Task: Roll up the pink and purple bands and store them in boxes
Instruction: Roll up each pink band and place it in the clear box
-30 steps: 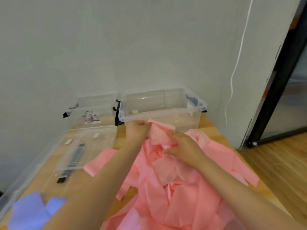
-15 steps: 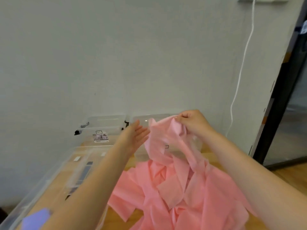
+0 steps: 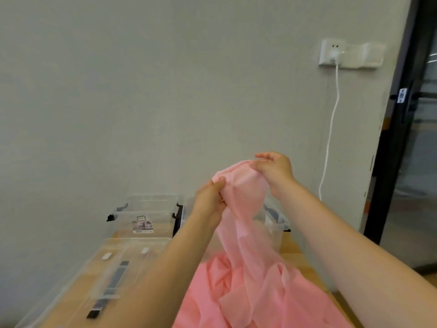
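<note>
Pale grey wall (image 3: 165,91) forms the backdrop, with a wooden table (image 3: 293,250) standing against it.

Head view. Landmark: the pink band (image 3: 246,233), a long sheet of thin fabric lifted at its top end above the table and trailing down into a crumpled heap on the near part of the tabletop. The left hand (image 3: 209,202) grips the band's upper left edge, fingers curled with the thumb pressed onto the cloth. The right hand (image 3: 274,170) holds the top of the band just right of and above the left hand; thumb and lower fingers pinch the fabric, while the upper fingers extend loosely.

Behind the band, a clear box (image 3: 274,223) stands on the table, largely hidden by the cloth. Left of the band stands a second clear box (image 3: 144,216) bearing a label. Nearer, left of the band, lies a clear lid (image 3: 113,263) with dark latches. Right of the band and higher, a wall socket (image 3: 331,53) feeds a white cable (image 3: 331,129) hanging down; farther right stands a dark door frame (image 3: 397,138).
</note>
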The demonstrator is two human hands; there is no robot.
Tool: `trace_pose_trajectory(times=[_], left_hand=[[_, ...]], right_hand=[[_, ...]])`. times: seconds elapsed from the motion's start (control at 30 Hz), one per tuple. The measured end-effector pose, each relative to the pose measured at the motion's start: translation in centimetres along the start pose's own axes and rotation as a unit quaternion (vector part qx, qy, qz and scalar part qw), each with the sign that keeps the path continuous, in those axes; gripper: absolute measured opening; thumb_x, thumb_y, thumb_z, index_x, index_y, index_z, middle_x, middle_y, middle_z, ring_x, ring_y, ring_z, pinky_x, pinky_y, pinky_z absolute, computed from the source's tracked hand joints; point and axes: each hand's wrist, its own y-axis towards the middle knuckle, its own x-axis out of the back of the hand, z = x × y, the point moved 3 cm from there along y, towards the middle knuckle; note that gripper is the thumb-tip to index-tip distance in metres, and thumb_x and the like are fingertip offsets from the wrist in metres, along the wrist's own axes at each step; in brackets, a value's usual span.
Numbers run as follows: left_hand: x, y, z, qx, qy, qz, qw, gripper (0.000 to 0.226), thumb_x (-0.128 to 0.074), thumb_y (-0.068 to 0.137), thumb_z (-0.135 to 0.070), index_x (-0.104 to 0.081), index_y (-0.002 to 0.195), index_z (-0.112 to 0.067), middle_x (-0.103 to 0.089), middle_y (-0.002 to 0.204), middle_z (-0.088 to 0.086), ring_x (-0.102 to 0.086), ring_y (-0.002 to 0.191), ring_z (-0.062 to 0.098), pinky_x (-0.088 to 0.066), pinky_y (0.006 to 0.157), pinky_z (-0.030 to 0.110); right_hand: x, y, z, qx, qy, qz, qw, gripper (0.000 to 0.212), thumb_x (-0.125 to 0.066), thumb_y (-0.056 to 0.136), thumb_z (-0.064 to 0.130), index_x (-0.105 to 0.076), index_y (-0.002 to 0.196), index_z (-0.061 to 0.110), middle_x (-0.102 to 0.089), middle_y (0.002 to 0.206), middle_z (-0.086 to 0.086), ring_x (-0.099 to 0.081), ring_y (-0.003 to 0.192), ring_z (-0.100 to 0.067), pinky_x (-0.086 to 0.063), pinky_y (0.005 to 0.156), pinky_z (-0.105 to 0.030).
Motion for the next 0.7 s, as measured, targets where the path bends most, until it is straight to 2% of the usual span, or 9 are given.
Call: trace_pose_trajectory(times=[0.07, 0.13, 0.2, 0.27, 0.3, 0.4, 0.47, 0.57, 0.7], left_hand=[[-0.6, 0.6, -2.2, -0.02, -0.002, 0.011, 1.0, 0.021, -0.043, 0.096, -0.004, -0.057, 0.112, -0.004, -0.063, 0.087, 0.007, -0.06, 0.076, 0.016, -0.052, 0.061, 0.025], [-1.3, 1.1, -4.4, -0.035, 0.015, 0.044, 0.998, 0.026, -0.038, 0.096, 0.002, -0.056, 0.113, -0.007, -0.063, 0.087, 0.007, -0.06, 0.073, 0.016, -0.054, 0.058, 0.023], [-1.8, 1.6, -6.2, -0.052, 0.039, 0.079, 0.995, 0.038, -0.033, 0.092, 0.01, -0.054, 0.113, -0.013, -0.062, 0.088, 0.006, -0.059, 0.071, 0.015, -0.053, 0.056, 0.021], [-1.9, 1.8, -7.2, -0.059, 0.091, 0.108, 0.988, 0.051, -0.029, 0.086, 0.015, -0.051, 0.117, -0.019, -0.059, 0.09, 0.005, -0.056, 0.069, 0.013, -0.05, 0.054, 0.019], [-1.9, 1.9, -7.5, -0.057, 0.128, 0.117, 0.983, 0.057, -0.028, 0.084, 0.015, -0.048, 0.122, -0.023, -0.057, 0.089, 0.003, -0.054, 0.067, 0.012, -0.048, 0.052, 0.018], [-1.3, 2.1, -7.6, -0.036, 0.213, 0.105, 0.971, 0.076, -0.027, 0.082, 0.015, -0.032, 0.136, -0.038, -0.051, 0.085, 0.0, -0.049, 0.061, 0.01, -0.045, 0.051, 0.02], [-0.8, 2.3, -7.4, -0.031, 0.225, 0.114, 0.967, 0.081, -0.026, 0.08, 0.017, -0.028, 0.137, -0.041, -0.052, 0.088, 0.0, -0.05, 0.064, 0.011, -0.047, 0.058, 0.024], [-0.2, 2.4, -7.1, -0.033, 0.196, 0.142, 0.97, 0.073, -0.033, 0.081, 0.014, -0.034, 0.138, -0.03, -0.06, 0.093, 0.003, -0.059, 0.073, 0.016, -0.049, 0.066, 0.029], [-0.2, 1.7, -6.7, -0.022, 0.146, 0.181, 0.972, 0.063, -0.06, 0.079, -0.007, -0.038, 0.135, -0.028, -0.065, 0.1, 0.005, -0.066, 0.082, 0.019, -0.054, 0.064, 0.03]], right_hand=[[0.5, -0.1, -0.6, -0.1, 0.076, 0.025, 0.992, 0.015, -0.069, 0.082, 0.019, -0.059, 0.083, 0.007, -0.054, 0.069, -0.006, -0.052, 0.054, -0.012, -0.044, 0.055, -0.022], [0.6, -1.4, -1.8, -0.234, 0.054, 0.117, 0.964, 0.039, -0.06, 0.083, 0.049, -0.054, 0.082, 0.01, -0.054, 0.064, -0.006, -0.053, 0.052, -0.015, -0.045, 0.055, -0.026], [0.4, -3.2, -2.8, -0.311, 0.024, 0.235, 0.921, 0.061, -0.048, 0.079, 0.067, -0.057, 0.091, 0.007, -0.062, 0.068, -0.007, -0.059, 0.059, -0.018, -0.046, 0.059, -0.03], [-0.1, -4.3, -3.0, -0.309, 0.038, 0.314, 0.897, 0.071, -0.04, 0.076, 0.069, -0.062, 0.094, 0.004, -0.067, 0.075, -0.007, -0.063, 0.068, -0.02, -0.049, 0.064, -0.031], [-0.5, -4.4, -2.8, -0.289, 0.06, 0.325, 0.898, 0.072, -0.037, 0.074, 0.069, -0.064, 0.091, 0.005, -0.068, 0.075, -0.007, -0.063, 0.07, -0.02, -0.049, 0.065, -0.031], [-0.8, -3.8, -0.9, -0.224, 0.107, 0.265, 0.932, 0.07, -0.029, 0.079, 0.071, -0.064, 0.078, 0.01, -0.065, 0.07, -0.002, -0.059, 0.07, -0.016, -0.043, 0.064, -0.028], [-0.8, -3.4, 0.3, -0.186, 0.051, 0.24, 0.952, 0.058, -0.04, 0.083, 0.065, -0.063, 0.075, 0.013, -0.064, 0.071, -0.001, -0.058, 0.067, -0.015, -0.045, 0.063, -0.027], [-0.8, -3.1, 0.6, -0.15, -0.1, 0.211, 0.961, 0.037, -0.061, 0.083, 0.047, -0.063, 0.075, 0.011, -0.064, 0.069, -0.003, -0.061, 0.061, -0.014, -0.048, 0.064, -0.025], [-0.9, -3.7, 0.4, -0.215, -0.11, 0.244, 0.939, 0.039, -0.064, 0.08, 0.047, -0.061, 0.076, 0.009, -0.062, 0.074, -0.004, -0.058, 0.068, -0.017, -0.048, 0.071, -0.028]])
